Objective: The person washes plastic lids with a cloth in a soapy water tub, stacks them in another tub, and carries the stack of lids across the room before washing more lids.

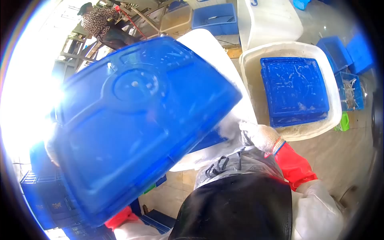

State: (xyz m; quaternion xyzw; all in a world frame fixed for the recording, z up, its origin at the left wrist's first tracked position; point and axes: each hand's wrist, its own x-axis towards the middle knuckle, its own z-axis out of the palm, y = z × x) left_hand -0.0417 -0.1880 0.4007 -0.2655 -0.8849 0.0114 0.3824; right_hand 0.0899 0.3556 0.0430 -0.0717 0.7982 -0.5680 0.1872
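Observation:
A large blue plastic lid [120, 120] with a raised ring and ribs is held up at a tilt and fills much of the left side. My left hand [52, 145], in a pale glove, grips its far left edge; most of the hand and the forearm are hidden behind it. My right hand [262, 138], in a whitish knit glove under a red sleeve, is near my waist with its fingers curled. A small greyish thing shows at its fingertips, too unclear to name. Under the lid stands a white tub [206, 44] with foam and something blue inside.
At the right, a round-cornered white tub [338, 100] of cloudy water holds another blue plastic piece [296, 92]. Blue crates [44, 196] are stacked at lower left. A blue bin [214, 20] stands at the back. A person [102, 24] works at far left.

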